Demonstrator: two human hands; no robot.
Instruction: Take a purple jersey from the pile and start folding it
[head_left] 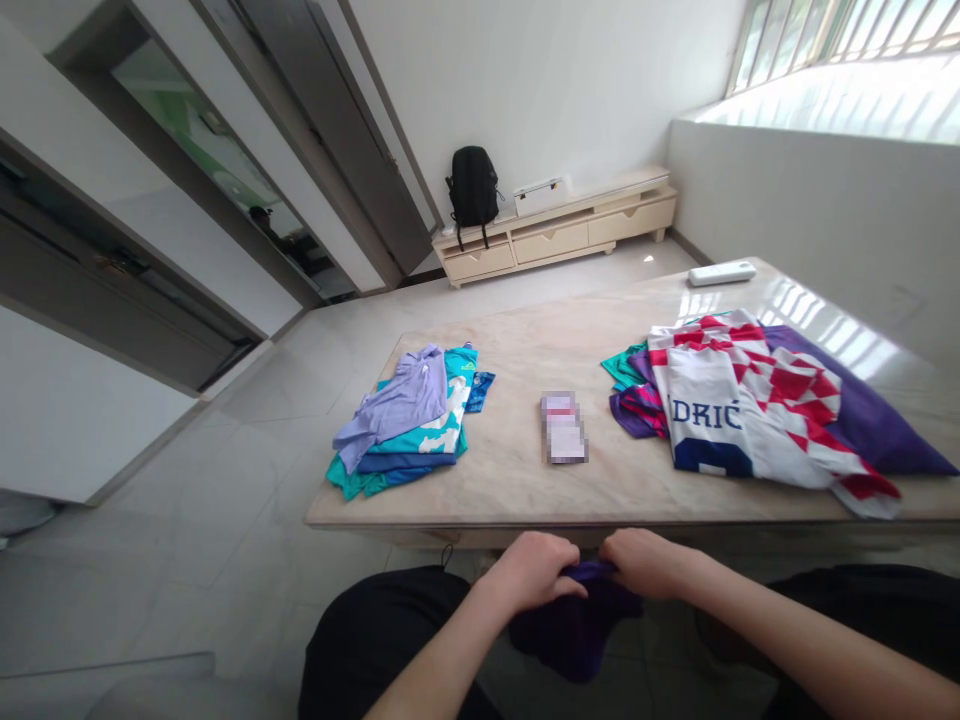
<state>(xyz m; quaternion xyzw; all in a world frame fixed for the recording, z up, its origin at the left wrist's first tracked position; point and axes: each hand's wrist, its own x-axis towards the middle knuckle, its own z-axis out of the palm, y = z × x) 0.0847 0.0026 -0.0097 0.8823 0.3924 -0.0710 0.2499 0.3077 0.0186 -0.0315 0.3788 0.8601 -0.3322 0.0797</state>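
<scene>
Both hands, the left hand (pixel 531 572) and right hand (pixel 646 562), are closed on one purple garment (pixel 574 630), bunched below the table (pixel 517 480) edge. It hangs downward from the fingers, its lower part lost in shadow. Beyond the hands lie two clothing piles: a folded stack (pixel 409 425) left, loose shirts (pixel 757 405) right.

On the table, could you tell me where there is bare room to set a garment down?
Bare table lies between the folded stack and the small blurred item, and along the far edge. The right side is crowded by the jersey pile.
</scene>
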